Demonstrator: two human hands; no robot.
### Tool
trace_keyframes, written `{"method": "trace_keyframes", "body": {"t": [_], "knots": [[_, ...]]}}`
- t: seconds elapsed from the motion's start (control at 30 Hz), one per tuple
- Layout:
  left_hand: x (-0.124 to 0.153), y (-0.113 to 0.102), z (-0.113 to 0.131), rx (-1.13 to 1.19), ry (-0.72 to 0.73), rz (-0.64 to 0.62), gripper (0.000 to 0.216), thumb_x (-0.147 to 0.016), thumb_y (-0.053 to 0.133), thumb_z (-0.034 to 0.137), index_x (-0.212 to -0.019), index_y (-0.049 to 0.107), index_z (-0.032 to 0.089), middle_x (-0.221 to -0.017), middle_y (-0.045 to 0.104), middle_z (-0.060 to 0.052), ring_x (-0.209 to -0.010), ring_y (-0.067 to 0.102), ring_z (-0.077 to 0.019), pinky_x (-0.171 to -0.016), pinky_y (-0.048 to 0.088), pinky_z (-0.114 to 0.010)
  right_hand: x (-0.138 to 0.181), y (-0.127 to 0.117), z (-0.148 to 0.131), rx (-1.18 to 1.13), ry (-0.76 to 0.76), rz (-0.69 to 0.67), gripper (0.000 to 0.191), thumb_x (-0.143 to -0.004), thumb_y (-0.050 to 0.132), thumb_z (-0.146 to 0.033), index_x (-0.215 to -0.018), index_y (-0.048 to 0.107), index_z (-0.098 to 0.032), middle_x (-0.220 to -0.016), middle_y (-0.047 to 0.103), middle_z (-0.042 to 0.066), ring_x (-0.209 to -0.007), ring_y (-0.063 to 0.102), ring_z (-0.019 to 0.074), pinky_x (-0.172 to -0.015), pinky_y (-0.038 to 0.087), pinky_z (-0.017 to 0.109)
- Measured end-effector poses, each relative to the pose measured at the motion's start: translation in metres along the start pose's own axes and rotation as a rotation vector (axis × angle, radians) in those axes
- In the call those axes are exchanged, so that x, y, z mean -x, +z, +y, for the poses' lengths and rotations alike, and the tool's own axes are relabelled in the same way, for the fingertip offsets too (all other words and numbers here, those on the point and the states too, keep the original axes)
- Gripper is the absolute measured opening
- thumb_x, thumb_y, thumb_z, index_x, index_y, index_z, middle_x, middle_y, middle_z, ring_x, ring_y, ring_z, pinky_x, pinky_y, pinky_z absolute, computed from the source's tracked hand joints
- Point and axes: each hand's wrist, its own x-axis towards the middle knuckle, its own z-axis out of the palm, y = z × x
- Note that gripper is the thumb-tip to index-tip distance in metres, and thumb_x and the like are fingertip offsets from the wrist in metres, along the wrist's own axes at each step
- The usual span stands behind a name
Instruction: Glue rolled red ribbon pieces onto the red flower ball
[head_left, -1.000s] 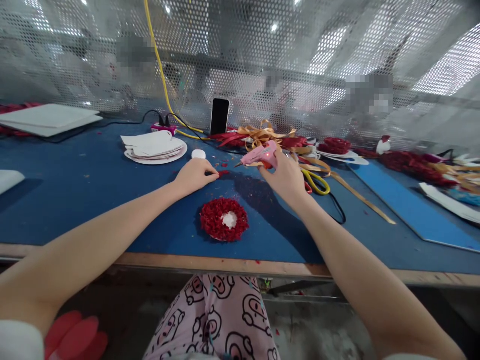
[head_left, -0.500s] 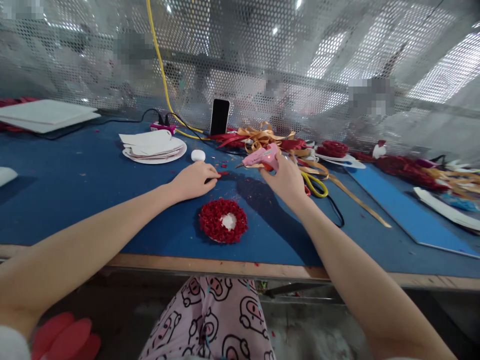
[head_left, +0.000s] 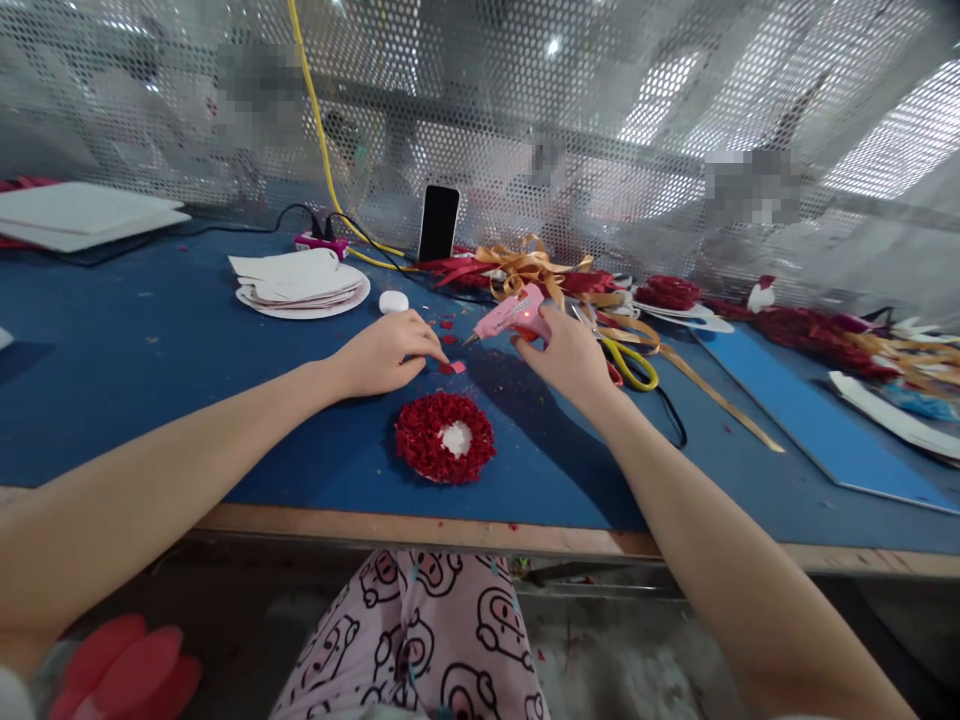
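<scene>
My right hand (head_left: 574, 360) is wrapped round the handle of a pink hot glue gun (head_left: 514, 315), whose nozzle points left and down, just above the table. My left hand (head_left: 386, 352) rests low on the blue tabletop, its index fingertip touching small red fabric pieces (head_left: 457, 368) and the thumb a little apart from it. In front of both hands lies a round ruffled red flower disc (head_left: 420, 440) with a white centre. A few more red scraps (head_left: 448, 325) lie between my left hand and the nozzle.
Beyond my left hand are a white rounded case (head_left: 393, 301) and stacked white paper discs (head_left: 300, 290). A phone (head_left: 439, 222) leans upright at the back. Gold ribbons (head_left: 529, 265), yellow-handled scissors (head_left: 634, 365) and a blue board (head_left: 817, 420) lie to the right.
My left hand has moved slightly right and nearer, its index finger now reaching out onto the red pieces. The glue gun has shifted a little left, its nozzle tilted further down.
</scene>
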Motion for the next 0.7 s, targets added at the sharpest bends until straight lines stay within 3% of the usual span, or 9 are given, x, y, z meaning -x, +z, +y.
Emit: {"method": "trace_keyframes", "body": {"t": [0.4, 0.6, 0.7], "knots": [[0.0003, 0.0012, 0.0019, -0.178, 0.057, -0.103, 0.031, -0.090, 0.052, 0.015, -0.104, 0.078, 0.025, -0.107, 0.073, -0.005, -0.098, 0.058, -0.0222, -0.090, 0.045, -0.038, 0.0025, 0.0005, -0.0056, 0.093, -0.031, -0.132, 0.017, -0.085, 0.059, -0.035, -0.095, 0.060, -0.021, -0.099, 0.072, 0.009, -0.091, 0.064, 0.0279, -0.066, 0.035, 0.032], [0.0001, -0.0013, 0.0008, -0.319, 0.042, -0.088, 0.029, -0.092, 0.052, 0.018, -0.100, 0.079, 0.021, -0.108, 0.073, -0.009, -0.099, 0.059, -0.0253, -0.086, 0.045, -0.041, 0.0022, -0.0005, -0.0061, 0.118, -0.026, -0.159, 0.022, -0.087, 0.057, -0.035, -0.102, 0.063, -0.020, -0.104, 0.073, 0.011, -0.092, 0.065, 0.0285, -0.064, 0.033, 0.032], [-0.0003, -0.0002, 0.0033, -0.325, -0.008, -0.058, 0.032, -0.090, 0.050, 0.015, -0.109, 0.076, 0.019, -0.113, 0.071, -0.010, -0.100, 0.059, -0.0253, -0.089, 0.046, -0.042, 0.0019, -0.0006, -0.0056, 0.113, -0.026, -0.163, 0.022, -0.087, 0.057, -0.035, -0.101, 0.064, -0.020, -0.103, 0.073, 0.010, -0.092, 0.064, 0.0283, -0.064, 0.033, 0.032]]}}
